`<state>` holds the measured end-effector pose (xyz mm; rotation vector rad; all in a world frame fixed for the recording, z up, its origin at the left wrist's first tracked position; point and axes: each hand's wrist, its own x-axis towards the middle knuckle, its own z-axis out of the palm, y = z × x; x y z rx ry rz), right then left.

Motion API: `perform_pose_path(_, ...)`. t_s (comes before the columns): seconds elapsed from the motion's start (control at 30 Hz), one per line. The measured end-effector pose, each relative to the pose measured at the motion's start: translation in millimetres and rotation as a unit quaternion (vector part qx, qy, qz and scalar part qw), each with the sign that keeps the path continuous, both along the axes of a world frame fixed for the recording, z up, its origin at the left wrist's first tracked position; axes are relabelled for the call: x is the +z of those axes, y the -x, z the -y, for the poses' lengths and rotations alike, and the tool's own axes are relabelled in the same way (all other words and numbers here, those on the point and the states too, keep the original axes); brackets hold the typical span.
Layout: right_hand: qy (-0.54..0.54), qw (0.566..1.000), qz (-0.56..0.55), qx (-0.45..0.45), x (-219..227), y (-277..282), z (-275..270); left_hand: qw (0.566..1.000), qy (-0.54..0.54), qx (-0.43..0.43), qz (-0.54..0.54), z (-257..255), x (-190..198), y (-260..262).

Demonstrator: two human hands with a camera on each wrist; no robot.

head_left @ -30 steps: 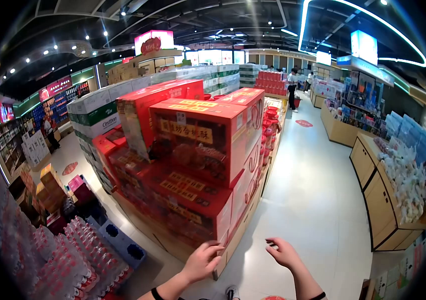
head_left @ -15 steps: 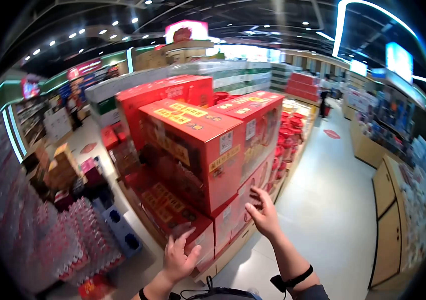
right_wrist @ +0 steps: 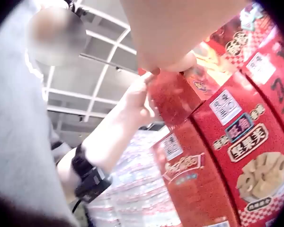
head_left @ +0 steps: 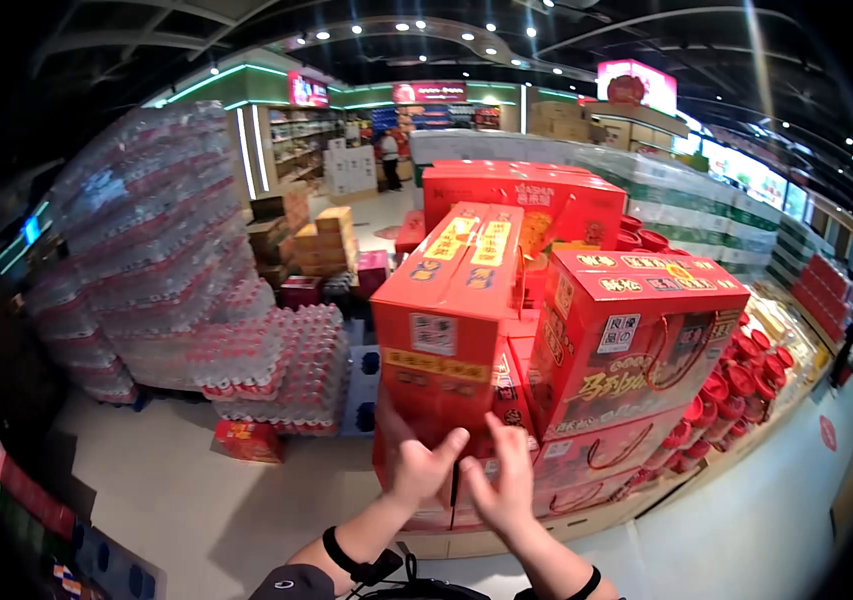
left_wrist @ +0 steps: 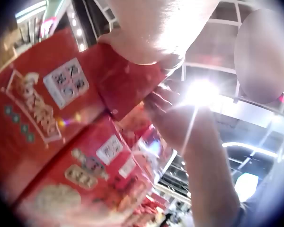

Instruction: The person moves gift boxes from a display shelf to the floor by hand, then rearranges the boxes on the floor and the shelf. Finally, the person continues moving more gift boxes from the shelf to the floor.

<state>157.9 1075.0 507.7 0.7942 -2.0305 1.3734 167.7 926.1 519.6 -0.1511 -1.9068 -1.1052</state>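
Observation:
A tall red gift box (head_left: 444,300) with yellow labels on top stands at the near end of the stacked red boxes. My left hand (head_left: 419,468) is at its lower near face, fingers partly blurred against the red. My right hand (head_left: 506,480) is raised beside the same box's lower right edge, fingers fairly straight. In the left wrist view, a plain red panel (left_wrist: 125,82) lies between my left hand (left_wrist: 154,33) and right hand (left_wrist: 180,125). The right wrist view shows fingertips of my left hand (right_wrist: 132,106) at the panel (right_wrist: 173,97), beneath my right hand (right_wrist: 175,38).
Another red box (head_left: 626,340) stands to the right, with red tubs (head_left: 721,400) beyond it. Wrapped bottle packs (head_left: 156,250) are piled at left. A small red box (head_left: 248,441) sits on the floor. A person (head_left: 390,160) stands far behind, near the shelves.
The head view has swung left, bringing the bottle packs further into view. Both hands have come closer together at the near red box.

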Motion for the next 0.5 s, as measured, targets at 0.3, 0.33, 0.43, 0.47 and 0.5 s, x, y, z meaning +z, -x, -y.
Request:
perform_pose_path(0.3, -0.107, 0.911, 0.032, 0.397, -1, -48, 6, 0.992, -0.120, -0.018, -0.026, 47, -5, -74)
perform_pose_path(0.33, -0.101, 0.894, 0.029, 0.435, -6, -43, 12, 0.993, -0.116, 0.001, -0.015, 53, -9, -83)
perform_pose_path(0.43, -0.094, 0.856, 0.078, 0.503, 1, -38, 25, 0.992, -0.105, 0.065, 0.027, 70, -15, -109)
perform_pose_path(0.47, -0.095, 0.844, 0.100, 0.518, 8, -35, 28, 0.991, -0.112, 0.060, 0.029, 76, -12, -113)
perform_pose_path(0.5, -0.094, 0.834, 0.123, 0.530, 14, -34, 31, 0.991, -0.120, 0.052, 0.035, 83, -7, -119)
